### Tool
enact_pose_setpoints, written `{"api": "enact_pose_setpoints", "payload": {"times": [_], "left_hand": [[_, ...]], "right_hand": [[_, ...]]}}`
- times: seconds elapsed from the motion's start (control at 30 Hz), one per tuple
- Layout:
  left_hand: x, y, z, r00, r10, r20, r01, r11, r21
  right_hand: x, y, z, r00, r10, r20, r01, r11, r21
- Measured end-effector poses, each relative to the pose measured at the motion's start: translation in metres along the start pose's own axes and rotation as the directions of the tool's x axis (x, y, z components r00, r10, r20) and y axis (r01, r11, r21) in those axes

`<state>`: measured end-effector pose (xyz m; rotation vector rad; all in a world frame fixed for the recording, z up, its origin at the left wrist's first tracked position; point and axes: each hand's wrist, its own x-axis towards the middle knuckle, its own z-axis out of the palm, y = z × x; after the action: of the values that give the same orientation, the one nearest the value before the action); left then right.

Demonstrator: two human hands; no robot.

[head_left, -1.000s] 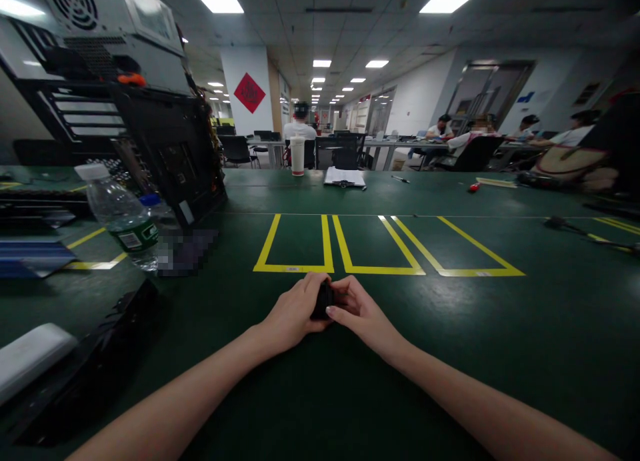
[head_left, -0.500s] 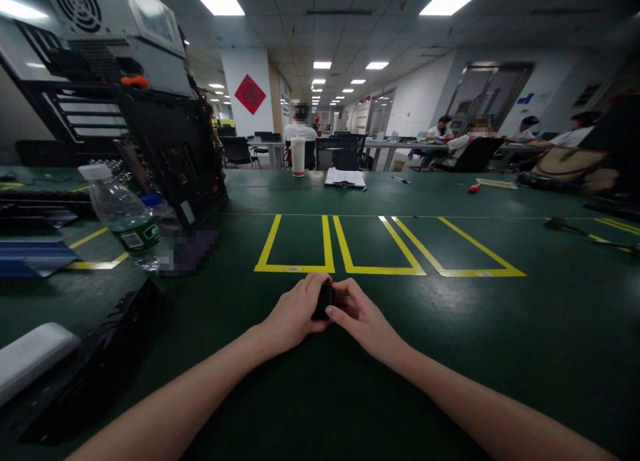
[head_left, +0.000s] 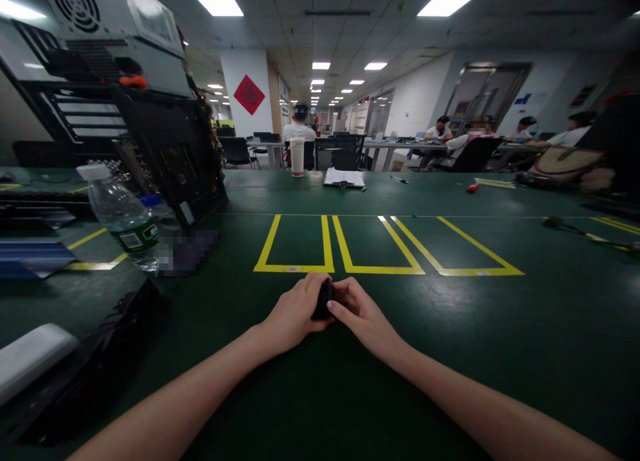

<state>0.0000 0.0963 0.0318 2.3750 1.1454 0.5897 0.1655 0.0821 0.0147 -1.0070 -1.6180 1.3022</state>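
A small black object (head_left: 324, 301) sits between my two hands just above or on the green table (head_left: 320, 394); its kind cannot be made out. My left hand (head_left: 297, 307) is wrapped round its left side, fingers over the top and thumb below. From the right, my right hand (head_left: 361, 314) grips it, with the thumb on its near face and the fingers bent behind. Much of the object is hidden by my fingers. Just beyond the hands, yellow tape outlines (head_left: 294, 269) mark the tabletop.
At left stand an open computer case (head_left: 170, 154) and a water bottle (head_left: 125, 214). Nearer lie a black part (head_left: 100, 361) and a white block (head_left: 33, 361). Farther back are a white cup (head_left: 297, 157), a clipboard (head_left: 345, 177) and a pen (head_left: 400, 179). Several people sit at distant desks.
Almost nothing differs. My right thumb has shifted very slightly on the black object; the left hand keeps its hold.
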Motion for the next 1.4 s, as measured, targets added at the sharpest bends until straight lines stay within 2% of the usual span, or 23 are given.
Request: {"api": "enact_pose_setpoints", "payload": {"times": [0.33,0.6,0.87,1.0,1.1,1.27,1.4], "left_hand": [[0.000,-0.005,0.003,0.999,0.025,-0.020,-0.025,1.000,-0.002],[-0.001,0.002,-0.004,1.000,0.017,0.009,-0.017,1.000,-0.013],[0.001,-0.004,0.002,1.000,0.005,-0.016,-0.005,1.000,0.009],[0.000,0.000,-0.001,1.000,0.003,0.002,-0.003,1.000,0.002],[0.000,0.002,-0.002,1.000,0.002,0.009,-0.001,1.000,-0.013],[0.000,-0.002,0.001,1.000,0.011,-0.016,-0.011,1.000,0.000],[-0.001,-0.004,0.001,1.000,0.024,-0.009,-0.025,1.000,-0.009]], "right_hand": [[0.002,0.002,0.000,0.999,0.034,-0.018,-0.034,0.999,0.004],[0.000,-0.002,-0.001,1.000,-0.009,-0.005,0.009,1.000,-0.014],[0.005,0.008,-0.001,0.998,0.055,-0.044,-0.055,0.998,0.011],[0.001,0.003,-0.001,1.000,0.009,0.005,-0.009,1.000,0.004],[0.000,0.001,0.000,1.000,-0.016,-0.008,0.016,1.000,0.019],[0.005,0.005,-0.001,0.998,0.029,-0.052,-0.029,1.000,0.006],[0.003,0.002,-0.001,0.999,0.045,-0.017,-0.045,0.999,-0.010]]}}
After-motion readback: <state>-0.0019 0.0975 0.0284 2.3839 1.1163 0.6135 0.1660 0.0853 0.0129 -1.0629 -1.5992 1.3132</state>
